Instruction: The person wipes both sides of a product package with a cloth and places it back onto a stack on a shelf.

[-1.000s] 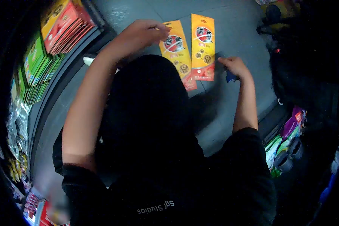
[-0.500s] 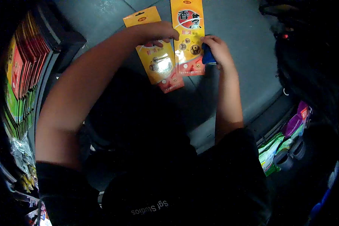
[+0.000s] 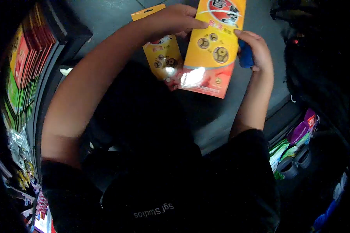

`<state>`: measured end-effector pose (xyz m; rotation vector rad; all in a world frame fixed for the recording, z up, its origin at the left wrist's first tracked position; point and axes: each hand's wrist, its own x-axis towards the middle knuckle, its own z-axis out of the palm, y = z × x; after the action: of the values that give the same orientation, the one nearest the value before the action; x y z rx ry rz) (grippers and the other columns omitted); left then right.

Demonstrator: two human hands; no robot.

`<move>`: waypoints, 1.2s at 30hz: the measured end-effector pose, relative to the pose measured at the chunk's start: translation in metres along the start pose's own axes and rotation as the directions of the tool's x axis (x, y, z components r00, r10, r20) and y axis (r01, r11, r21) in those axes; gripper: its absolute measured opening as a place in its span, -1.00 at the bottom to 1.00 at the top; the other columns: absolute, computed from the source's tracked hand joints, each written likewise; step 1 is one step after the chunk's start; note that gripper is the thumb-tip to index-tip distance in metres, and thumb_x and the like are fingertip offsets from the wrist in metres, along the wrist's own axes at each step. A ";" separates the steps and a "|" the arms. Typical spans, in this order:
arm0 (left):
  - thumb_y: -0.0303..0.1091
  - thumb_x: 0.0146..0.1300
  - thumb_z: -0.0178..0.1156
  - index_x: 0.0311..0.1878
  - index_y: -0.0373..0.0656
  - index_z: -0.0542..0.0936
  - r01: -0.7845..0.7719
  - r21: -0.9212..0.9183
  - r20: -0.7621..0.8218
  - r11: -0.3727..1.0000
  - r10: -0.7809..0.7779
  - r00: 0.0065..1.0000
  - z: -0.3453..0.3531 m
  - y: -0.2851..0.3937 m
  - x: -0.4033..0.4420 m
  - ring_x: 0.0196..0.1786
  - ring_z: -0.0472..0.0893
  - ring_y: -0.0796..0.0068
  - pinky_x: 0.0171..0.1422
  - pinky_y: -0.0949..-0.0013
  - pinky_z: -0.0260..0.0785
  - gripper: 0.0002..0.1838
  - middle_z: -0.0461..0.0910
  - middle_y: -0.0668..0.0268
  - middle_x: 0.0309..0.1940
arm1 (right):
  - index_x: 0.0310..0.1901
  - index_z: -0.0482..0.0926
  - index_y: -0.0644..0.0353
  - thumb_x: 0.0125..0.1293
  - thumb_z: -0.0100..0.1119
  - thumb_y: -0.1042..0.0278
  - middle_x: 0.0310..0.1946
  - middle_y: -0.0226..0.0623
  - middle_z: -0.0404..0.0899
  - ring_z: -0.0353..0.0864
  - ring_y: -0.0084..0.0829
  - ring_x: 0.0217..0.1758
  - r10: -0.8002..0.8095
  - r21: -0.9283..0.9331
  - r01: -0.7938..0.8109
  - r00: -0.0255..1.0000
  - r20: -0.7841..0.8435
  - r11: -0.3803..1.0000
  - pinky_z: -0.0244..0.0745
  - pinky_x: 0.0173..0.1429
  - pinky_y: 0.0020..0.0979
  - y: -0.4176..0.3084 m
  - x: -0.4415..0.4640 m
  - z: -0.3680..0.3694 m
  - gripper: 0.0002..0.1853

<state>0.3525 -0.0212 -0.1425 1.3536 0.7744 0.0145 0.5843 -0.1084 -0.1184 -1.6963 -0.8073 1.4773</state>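
A yellow and red packet (image 3: 210, 58) is raised toward the camera between my two hands. My left hand (image 3: 184, 19) grips its left edge. On its right edge are the fingers of my right hand (image 3: 256, 48), which also holds a small blue item (image 3: 245, 55) in the palm. A second yellow packet (image 3: 162, 56) lies lower on the grey floor, partly covered by my left forearm and the raised packet.
Red and green packets (image 3: 27, 66) stand in rows on a dark rack at the left. Clear bags (image 3: 19, 145) hang below them. Purple and green packages (image 3: 299, 132) and dark cups (image 3: 287, 167) are at the lower right.
The right-hand packet was on the floor and is now lifted and nearer the camera, with both hands at its edges. The view has shifted, and the other packet stays on the floor.
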 end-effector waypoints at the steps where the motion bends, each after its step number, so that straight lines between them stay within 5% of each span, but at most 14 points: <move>1: -0.14 0.20 0.13 0.06 -0.27 0.45 -0.029 -0.243 -0.004 0.970 0.028 1.000 0.006 0.021 -0.014 -0.12 0.54 0.38 -0.06 0.34 0.39 -0.54 0.54 0.12 -0.11 | -0.36 0.62 0.28 0.11 0.24 0.26 -0.52 -0.35 0.60 0.51 -0.60 -0.58 -0.037 0.033 0.038 0.999 -0.031 0.999 0.36 -0.48 -0.61 -0.014 -0.010 0.002 -0.78; 2: -0.30 0.21 0.15 0.02 -0.27 0.47 -0.054 -0.471 -0.012 0.880 0.055 0.998 0.012 0.035 -0.027 -0.31 0.57 0.50 -0.26 0.44 0.44 -0.65 0.58 0.22 -0.24 | -0.37 0.61 0.28 0.11 0.23 0.27 -0.53 -0.35 0.60 0.52 -0.59 -0.58 -0.069 0.068 0.073 0.996 -0.064 0.995 0.36 -0.47 -0.61 -0.026 -0.019 0.005 -0.78; 3: -0.26 0.26 0.13 0.06 -0.30 0.41 -0.146 -0.534 -0.009 0.833 0.167 0.986 0.014 0.041 -0.036 -0.25 0.59 0.43 -0.17 0.38 0.48 -0.61 0.57 0.20 -0.16 | -0.37 0.61 0.27 0.12 0.21 0.28 -0.54 -0.35 0.59 0.52 -0.59 -0.58 -0.116 0.104 0.116 0.993 -0.010 0.988 0.36 -0.49 -0.60 -0.033 -0.024 0.006 -0.80; 6: -0.28 0.26 0.11 0.10 -0.30 0.37 -0.153 -0.732 -0.092 0.664 0.127 0.988 0.034 0.058 -0.069 -0.14 0.59 0.40 -0.04 0.31 0.47 -0.60 0.56 0.16 -0.15 | -0.38 0.61 0.27 0.12 0.20 0.29 -0.55 -0.36 0.59 0.52 -0.57 -0.60 -0.212 0.186 0.198 0.975 0.060 0.962 0.36 -0.51 -0.59 -0.049 -0.042 0.024 -0.80; 8: -0.24 0.26 0.10 0.14 -0.32 0.32 -0.163 -0.643 -0.200 0.748 0.041 0.979 0.044 0.066 -0.102 -0.01 0.55 0.31 0.08 0.24 0.44 -0.53 0.53 0.08 -0.09 | -0.27 0.59 0.29 0.10 0.24 0.28 -0.45 -0.32 0.61 0.55 -0.58 -0.52 -0.192 0.231 0.142 0.959 0.210 0.963 0.39 -0.42 -0.64 -0.054 -0.046 0.038 -0.75; 10: -0.11 0.24 0.10 0.18 -0.33 0.28 -0.222 -0.886 -0.221 0.408 0.051 0.974 0.046 0.042 -0.125 0.02 0.54 0.24 0.08 0.23 0.44 -0.42 0.48 0.02 -0.02 | -0.26 0.59 0.31 0.11 0.23 0.29 -0.43 -0.32 0.62 0.57 -0.57 -0.46 -0.291 0.251 0.259 0.951 0.100 0.933 0.41 -0.35 -0.62 -0.060 -0.059 0.072 -0.75; 12: 0.10 0.23 0.01 0.27 -0.29 0.18 -0.321 -0.815 -0.351 0.483 0.030 0.936 0.044 0.028 -0.160 0.12 0.45 0.08 0.18 0.09 0.35 -0.27 0.36 -0.07 0.12 | -0.24 0.60 0.30 0.12 0.24 0.30 -0.42 -0.35 0.62 0.58 -0.58 -0.40 -0.320 0.233 0.273 0.927 0.195 0.933 0.42 -0.29 -0.61 -0.063 -0.066 0.093 -0.75; 14: 0.31 0.10 -0.01 0.22 -0.18 0.36 -0.240 -0.967 -0.249 -0.080 0.470 0.847 0.046 0.008 -0.193 0.20 0.40 0.14 0.25 0.13 0.24 -0.19 0.36 0.11 0.20 | -0.26 0.61 0.27 0.12 0.26 0.31 -0.43 -0.38 0.61 0.56 -0.61 -0.40 -0.334 0.097 0.321 0.928 0.165 0.942 0.41 -0.31 -0.62 -0.067 -0.082 0.129 -0.78; 15: 0.47 0.07 -0.27 0.36 -0.17 0.13 -0.311 -0.948 -0.304 -0.063 0.461 0.834 0.048 -0.001 -0.209 0.28 0.27 0.04 0.30 0.09 0.15 -0.02 0.18 0.07 0.32 | -0.30 0.62 0.25 0.12 0.27 0.31 -0.43 -0.39 0.60 0.55 -0.63 -0.40 -0.351 0.078 0.343 0.921 0.170 0.936 0.40 -0.32 -0.62 -0.067 -0.088 0.146 -0.81; 18: 0.43 0.11 -0.25 0.37 -0.12 0.13 -0.365 -0.910 -0.411 -0.196 0.532 0.740 0.055 -0.021 -0.251 0.28 0.27 0.04 0.30 0.06 0.15 -0.07 0.18 0.06 0.32 | -0.36 0.60 0.25 0.15 0.24 0.22 -0.60 -0.42 0.54 0.43 -0.67 -0.62 -0.413 -0.096 0.457 0.861 0.296 0.884 0.31 -0.53 -0.60 -0.074 -0.117 0.195 -0.77; 22: 0.44 0.10 -0.25 0.37 -0.10 0.13 -0.426 -0.854 -0.521 -0.300 0.486 0.702 0.060 -0.053 -0.312 0.30 0.26 0.06 0.31 0.05 0.14 -0.07 0.18 0.07 0.32 | -0.42 0.54 0.24 0.14 0.25 0.27 -0.61 -0.52 0.45 0.37 -0.71 -0.54 -0.514 -0.048 0.584 0.748 0.419 0.810 0.30 -0.46 -0.58 -0.068 -0.149 0.256 -0.80; 27: 0.41 0.13 -0.27 0.37 -0.14 0.10 -0.584 -0.719 -0.694 -0.378 0.338 0.636 0.089 -0.077 -0.358 0.27 0.29 0.03 0.31 0.03 0.13 -0.08 0.18 0.04 0.31 | 0.00 0.20 0.13 0.03 -0.04 0.56 -0.22 -0.37 0.30 0.29 -0.59 -0.21 -0.515 0.003 0.636 0.622 0.590 0.772 0.30 -0.20 -0.59 -0.057 -0.170 0.282 -0.57; 32: 0.41 0.13 -0.28 0.37 -0.14 0.11 -0.617 -0.613 -0.790 -0.494 0.376 0.483 0.099 -0.097 -0.399 0.27 0.29 0.03 0.30 0.03 0.15 -0.08 0.18 0.03 0.31 | 0.01 0.24 0.17 -0.03 -0.02 0.64 -0.14 -0.35 0.30 0.34 -0.52 -0.14 -0.638 0.201 0.691 0.463 0.615 0.694 0.31 0.00 -0.53 -0.093 -0.192 0.329 -0.53; 36: 0.43 0.11 -0.30 0.36 -0.11 0.12 -0.579 -0.666 -0.739 -0.470 0.520 0.428 0.098 -0.070 -0.326 0.27 0.29 0.03 0.30 0.03 0.15 -0.08 0.20 0.02 0.29 | 0.18 0.24 0.27 0.05 0.20 0.62 0.12 -0.14 0.35 0.33 -0.34 0.21 -0.871 0.329 0.913 0.052 0.489 0.240 0.27 0.24 -0.33 -0.090 -0.154 0.309 -0.39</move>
<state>0.1265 -0.2657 -0.0433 0.0505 -0.2940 1.3716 0.2577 -0.1514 0.0179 -0.2912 -1.8553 0.9267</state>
